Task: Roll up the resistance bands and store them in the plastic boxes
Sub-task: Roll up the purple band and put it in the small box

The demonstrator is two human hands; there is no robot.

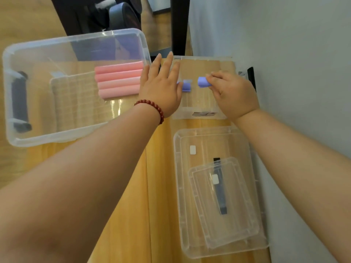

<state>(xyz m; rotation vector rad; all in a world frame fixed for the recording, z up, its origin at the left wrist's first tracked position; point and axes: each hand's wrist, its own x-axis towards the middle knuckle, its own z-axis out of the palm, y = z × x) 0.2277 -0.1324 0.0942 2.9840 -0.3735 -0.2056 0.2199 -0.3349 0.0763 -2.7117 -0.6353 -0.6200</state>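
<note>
My right hand (231, 92) pinches a rolled purple resistance band (203, 82) above a small clear plastic box (201, 114) at the far right of the table. Another purple roll (186, 86) lies in that box, partly hidden behind my left hand (161, 86). The fingers of my left hand are straight and spread, and it hovers at the box's left side. Several pink rolled bands (118, 79) lie side by side in a large clear box (17, 135) on the left.
Two clear lids (224, 202) are stacked near me on the right, the smaller lid on the bigger one. A dark handle piece (20, 103) sits at the large box's left end. The grey wall (294, 54) runs along the table's right edge. The wooden table (133, 205) runs between my arms.
</note>
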